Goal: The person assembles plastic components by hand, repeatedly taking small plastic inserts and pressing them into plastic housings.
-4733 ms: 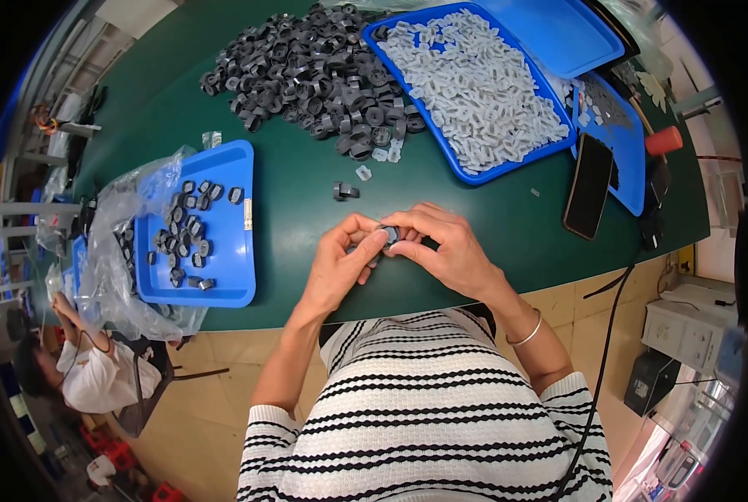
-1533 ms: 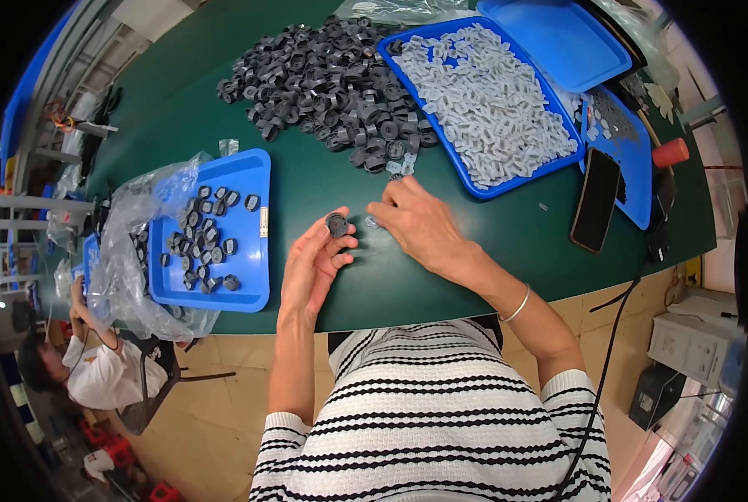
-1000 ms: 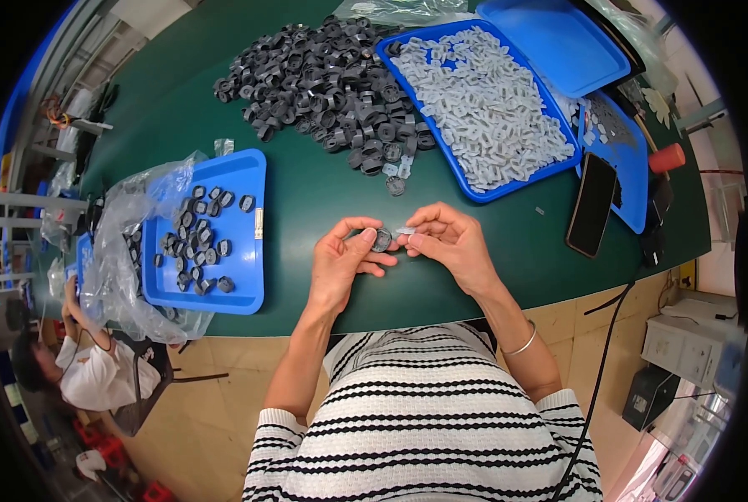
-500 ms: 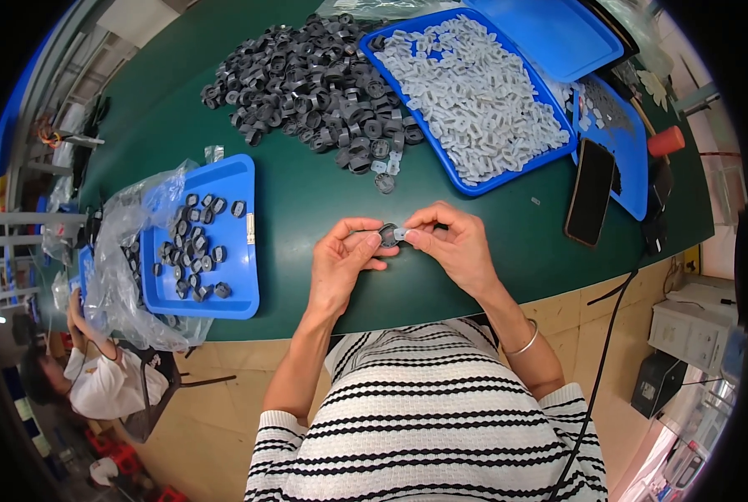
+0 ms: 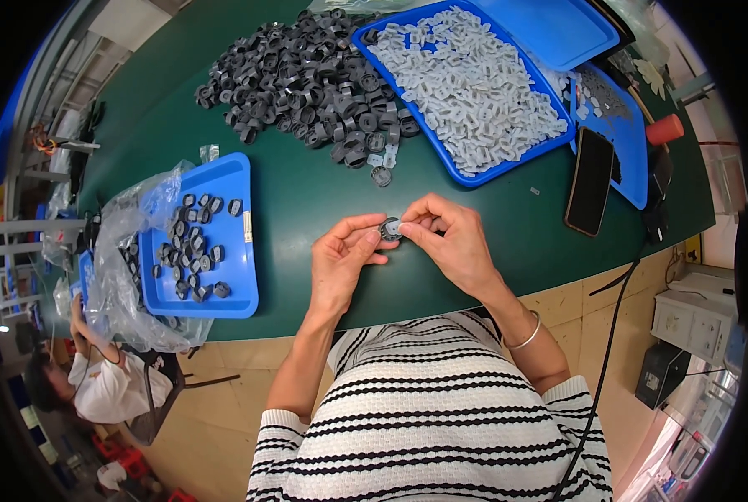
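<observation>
Between finger and thumb, my left hand [image 5: 343,255] grips a round dark grey plastic cap [image 5: 385,235] above the table, its open side up. A small translucent white plastic piece [image 5: 394,225] lies over the cap's hollow. My right hand [image 5: 453,243] is closed in a pinch at that piece's right edge, thumb and forefinger against it; how deep the piece sits cannot be seen. Just beyond my hands, one loose grey cap [image 5: 381,176] rests on the table near a few white pieces [image 5: 389,156].
A heap of grey caps [image 5: 307,84] covers the far table. Right of it stands a blue tray [image 5: 466,178] of white pieces. At left, another blue tray [image 5: 244,284] holds several caps beside plastic film [image 5: 110,276]. A phone [image 5: 590,182] lies at right; a person [image 5: 110,381] sits at far left.
My right hand has shifted slightly left, bringing the white piece from the cap's right edge over its hollow. My left hand keeps holding the cap. The whole view has shifted a little.
</observation>
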`<state>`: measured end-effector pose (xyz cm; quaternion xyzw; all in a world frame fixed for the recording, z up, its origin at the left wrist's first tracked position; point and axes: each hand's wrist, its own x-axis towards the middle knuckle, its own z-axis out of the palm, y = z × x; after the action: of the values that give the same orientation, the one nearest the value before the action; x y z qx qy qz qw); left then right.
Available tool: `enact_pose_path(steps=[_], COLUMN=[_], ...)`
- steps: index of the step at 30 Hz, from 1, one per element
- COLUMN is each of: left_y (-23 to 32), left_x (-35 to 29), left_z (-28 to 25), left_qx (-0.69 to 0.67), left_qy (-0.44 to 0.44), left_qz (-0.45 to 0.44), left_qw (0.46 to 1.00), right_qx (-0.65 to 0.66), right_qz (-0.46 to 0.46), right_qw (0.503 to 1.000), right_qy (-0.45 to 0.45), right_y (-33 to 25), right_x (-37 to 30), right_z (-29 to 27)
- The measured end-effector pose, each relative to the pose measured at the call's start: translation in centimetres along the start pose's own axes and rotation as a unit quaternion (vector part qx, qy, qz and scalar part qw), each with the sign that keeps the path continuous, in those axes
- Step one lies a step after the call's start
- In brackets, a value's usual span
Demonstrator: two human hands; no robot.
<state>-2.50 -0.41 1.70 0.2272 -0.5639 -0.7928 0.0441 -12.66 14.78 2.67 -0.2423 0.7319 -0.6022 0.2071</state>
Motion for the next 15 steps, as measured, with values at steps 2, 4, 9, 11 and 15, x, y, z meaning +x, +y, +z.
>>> enact_pose_path(steps=[2,4,9,11,15], left_y=[-0.07,-0.12,-0.21,-0.29,-0.76], left_x=[-0.04,-0.03,-0.03,-0.03,-0.15], left_z=[-0.05,-0.03,0.29,0.39,0.43], left_qx=[0.004,-0.001,0.007,0.010,0.023], left_qy=[0.001,-0.004,0.000,0.002,0.004], left_qz=[0.004,0.007,0.014,0.017,0.049], left_qw=[1.000,1.000,1.000,1.000,0.999], right_qx=[-0.007,-0.014,-0.021,-0.020,-0.014], right_qz=[-0.006,-0.012,-0.009,-0.007,0.015], right_qw=[1.000,1.000,1.000,1.000,1.000], right_qy=[0.001,0.005,0.003,0.002,-0.012], right_y=[-0.09,-0.07,-0.25,-0.21,-0.34], right_x=[0.04,0.01,-0.02,-0.01,0.04], right_z=[0.08,0.09,0.08,0.14,0.45])
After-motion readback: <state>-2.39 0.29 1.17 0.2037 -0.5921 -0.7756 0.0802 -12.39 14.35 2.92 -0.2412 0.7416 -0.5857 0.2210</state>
